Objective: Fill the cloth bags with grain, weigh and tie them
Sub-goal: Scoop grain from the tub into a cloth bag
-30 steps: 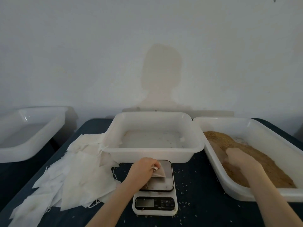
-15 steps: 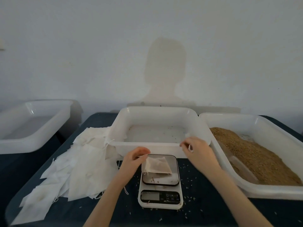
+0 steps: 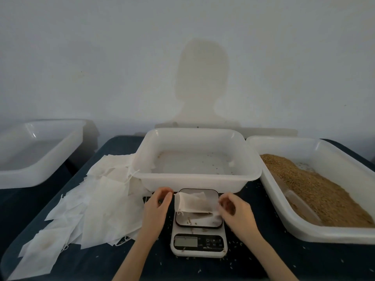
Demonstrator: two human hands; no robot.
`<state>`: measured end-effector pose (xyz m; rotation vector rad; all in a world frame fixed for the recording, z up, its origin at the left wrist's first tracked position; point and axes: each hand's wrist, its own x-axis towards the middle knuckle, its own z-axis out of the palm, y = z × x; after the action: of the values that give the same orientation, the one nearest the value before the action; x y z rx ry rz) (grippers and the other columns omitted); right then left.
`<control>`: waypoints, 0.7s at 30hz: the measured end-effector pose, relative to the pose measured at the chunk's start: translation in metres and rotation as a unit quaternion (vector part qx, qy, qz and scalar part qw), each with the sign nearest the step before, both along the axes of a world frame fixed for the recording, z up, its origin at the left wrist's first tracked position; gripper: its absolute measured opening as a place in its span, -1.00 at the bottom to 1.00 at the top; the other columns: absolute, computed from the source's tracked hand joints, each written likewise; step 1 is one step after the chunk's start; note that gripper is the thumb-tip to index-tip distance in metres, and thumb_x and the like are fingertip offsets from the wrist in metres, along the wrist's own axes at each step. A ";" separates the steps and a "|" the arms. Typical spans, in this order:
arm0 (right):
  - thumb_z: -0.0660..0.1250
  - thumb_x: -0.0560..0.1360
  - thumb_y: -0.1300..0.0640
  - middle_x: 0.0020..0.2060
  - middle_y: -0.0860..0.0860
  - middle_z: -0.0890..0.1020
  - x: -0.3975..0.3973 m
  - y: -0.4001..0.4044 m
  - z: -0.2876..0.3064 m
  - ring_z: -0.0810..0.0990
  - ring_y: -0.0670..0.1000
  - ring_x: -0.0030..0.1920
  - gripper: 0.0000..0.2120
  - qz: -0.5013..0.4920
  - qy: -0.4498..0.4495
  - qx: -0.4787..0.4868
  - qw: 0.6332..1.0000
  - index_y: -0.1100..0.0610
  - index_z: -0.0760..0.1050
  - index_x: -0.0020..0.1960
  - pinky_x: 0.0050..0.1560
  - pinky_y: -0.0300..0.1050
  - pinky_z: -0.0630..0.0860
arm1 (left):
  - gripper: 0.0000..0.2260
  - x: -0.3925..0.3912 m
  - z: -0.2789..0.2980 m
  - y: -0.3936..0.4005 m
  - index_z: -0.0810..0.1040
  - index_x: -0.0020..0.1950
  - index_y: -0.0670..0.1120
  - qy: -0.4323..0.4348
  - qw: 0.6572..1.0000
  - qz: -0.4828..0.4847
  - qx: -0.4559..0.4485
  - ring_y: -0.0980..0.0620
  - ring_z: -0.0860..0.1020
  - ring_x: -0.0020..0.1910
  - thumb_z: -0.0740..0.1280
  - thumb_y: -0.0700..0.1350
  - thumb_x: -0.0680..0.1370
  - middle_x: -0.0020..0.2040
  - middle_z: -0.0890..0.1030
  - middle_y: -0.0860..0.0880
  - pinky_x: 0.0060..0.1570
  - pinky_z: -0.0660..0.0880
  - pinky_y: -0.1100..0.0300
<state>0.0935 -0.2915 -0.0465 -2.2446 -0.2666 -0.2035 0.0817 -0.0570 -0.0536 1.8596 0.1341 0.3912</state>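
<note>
Weighing step: filled bag (image 3: 193, 203) lay on scale (image 3: 198, 224), L hand (image 3: 157, 205) & R hand (image 3: 233, 207) loose-curled either side, gripping nothing; tie next.

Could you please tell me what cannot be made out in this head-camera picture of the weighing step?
- Small white digital scale: its grey display is too small and dim to read.
- Small white cloth bag on the platform: how much grain it holds is hidden by the cloth.
- Left hand and right hand: whether the curled fingers pinch the bag's strings is too small to tell.
</note>
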 end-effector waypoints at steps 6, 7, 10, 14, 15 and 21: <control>0.45 0.16 -0.30 0.07 -0.34 0.22 -0.024 0.005 -0.009 0.34 -0.32 0.10 -0.43 0.146 0.053 -0.097 0.983 -0.28 0.22 0.04 -0.03 -0.35 0.41 | -0.90 0.000 0.001 -0.008 0.54 0.00 0.05 0.017 0.999 -0.041 0.014 0.31 0.53 -0.08 0.25 -0.10 0.58 -0.07 0.62 0.12 -0.07 0.42 0.36; 0.46 0.17 -0.29 0.08 -0.36 0.18 -0.025 0.005 -0.009 0.30 -0.36 0.13 -0.39 0.156 0.061 -0.091 0.982 -0.30 0.18 0.07 -0.02 -0.37 0.39 | -0.90 -0.001 0.001 -0.008 0.54 0.00 0.06 0.016 0.999 -0.040 0.012 0.31 0.53 -0.09 0.25 -0.10 0.58 -0.08 0.62 0.12 -0.08 0.42 0.36; 0.48 0.21 -0.21 0.08 -0.39 0.15 -0.025 0.005 -0.005 0.24 -0.41 0.14 -0.35 0.165 0.081 -0.075 0.980 -0.30 0.14 0.12 -0.03 -0.43 0.34 | -0.90 -0.001 -0.001 -0.007 0.55 0.00 0.05 0.017 0.999 -0.036 0.015 0.29 0.54 -0.09 0.25 -0.10 0.58 -0.08 0.62 0.11 -0.07 0.42 0.35; 0.48 0.32 -0.01 0.07 -0.34 0.19 -0.024 0.007 -0.004 0.26 -0.42 0.10 -0.42 0.156 0.102 -0.049 0.981 -0.25 0.16 0.12 -0.07 -0.51 0.32 | -0.89 -0.002 -0.002 -0.004 0.56 -0.01 0.06 0.017 0.999 -0.031 0.014 0.29 0.54 -0.08 0.25 -0.10 0.58 -0.08 0.62 0.12 -0.06 0.42 0.35; 0.47 0.34 0.02 0.07 -0.34 0.19 -0.024 0.007 -0.003 0.26 -0.42 0.10 -0.42 0.157 0.112 -0.047 0.980 -0.25 0.15 0.12 -0.07 -0.51 0.32 | -0.89 -0.001 -0.002 -0.003 0.55 -0.01 0.06 0.017 0.999 -0.030 0.014 0.30 0.54 -0.08 0.24 -0.10 0.58 -0.07 0.62 0.12 -0.07 0.42 0.35; 0.48 0.32 0.15 0.12 -0.12 0.23 -0.020 0.017 0.008 0.27 -0.13 0.15 -0.36 0.126 0.168 -0.082 0.974 -0.12 0.14 0.19 0.07 -0.30 0.38 | -0.88 -0.001 0.000 -0.003 0.55 -0.02 0.10 0.015 0.999 -0.023 0.016 0.33 0.53 -0.08 0.24 -0.08 0.58 -0.09 0.62 0.18 -0.09 0.40 0.38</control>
<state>0.0736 -0.2745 -0.0387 -2.3344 -0.3915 0.3435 0.0810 -0.0601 -0.0534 1.8980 0.1053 0.3360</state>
